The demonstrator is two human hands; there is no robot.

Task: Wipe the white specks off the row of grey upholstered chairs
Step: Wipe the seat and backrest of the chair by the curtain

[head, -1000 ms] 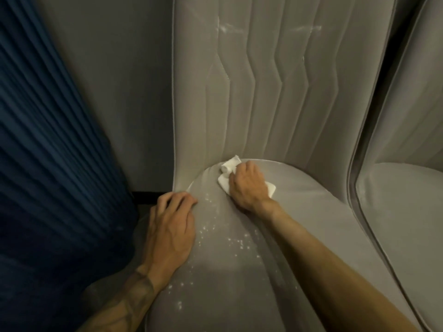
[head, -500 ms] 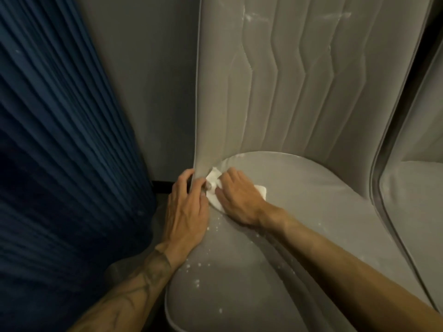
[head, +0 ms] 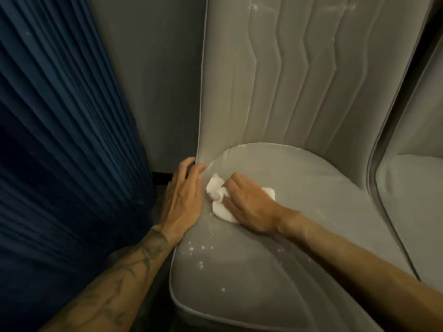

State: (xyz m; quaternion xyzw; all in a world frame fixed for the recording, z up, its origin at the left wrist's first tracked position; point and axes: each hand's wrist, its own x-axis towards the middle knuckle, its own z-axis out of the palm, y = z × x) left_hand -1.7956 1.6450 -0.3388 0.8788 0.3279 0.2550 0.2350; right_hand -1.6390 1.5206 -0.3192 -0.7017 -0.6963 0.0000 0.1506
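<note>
Chair seat (head: 299,188) — right hand (head: 251,207) slid cloth (head: 221,212) forward; left hand (head: 184,195) stays braced.

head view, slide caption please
Right hand presses a white cloth onto the speckled grey seat while the left hand touches the backrest edge.

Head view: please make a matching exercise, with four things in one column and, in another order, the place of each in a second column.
1 left hand
2 right hand
3 white cloth
4 white specks

A beneath the right hand, on the seat
B scattered on the seat's front left part
C on top of the cloth
D against the seat's left edge, by the backrest

Pairs: 1-D; 2-C; 3-A; 4-B
</note>
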